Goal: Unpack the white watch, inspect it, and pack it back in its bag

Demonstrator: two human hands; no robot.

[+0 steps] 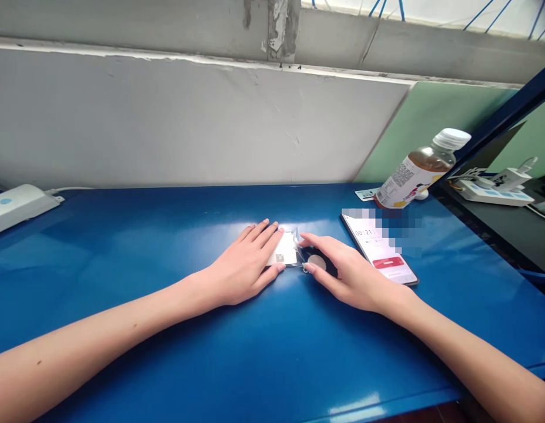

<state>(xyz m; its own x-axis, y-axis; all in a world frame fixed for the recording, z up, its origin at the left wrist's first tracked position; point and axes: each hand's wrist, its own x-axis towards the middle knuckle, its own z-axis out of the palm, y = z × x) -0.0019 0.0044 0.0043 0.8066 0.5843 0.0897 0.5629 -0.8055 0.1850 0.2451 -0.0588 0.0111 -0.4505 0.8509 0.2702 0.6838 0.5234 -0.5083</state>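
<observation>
My left hand [246, 258] lies flat, its fingers stretched over the left part of a small white card [286, 251] with a printed square code. The card seems to sit in a clear plastic sleeve [298, 247] that shows at its right end. Beside that end rests my right hand [343, 270], curved, with the thumb and the other fingertips apart at the sleeve's edge. A pale round disc [317, 262] shows in the gap under the right hand, against something dark; what it belongs to is partly hidden.
On the blue table [237, 364], a phone [378, 247] with a running timer lies right of my right hand. Behind it stands a drink bottle [415, 173] beside a small card [366, 194]. White power strips [23, 205] sit at far left and far right. A wall closes off the back.
</observation>
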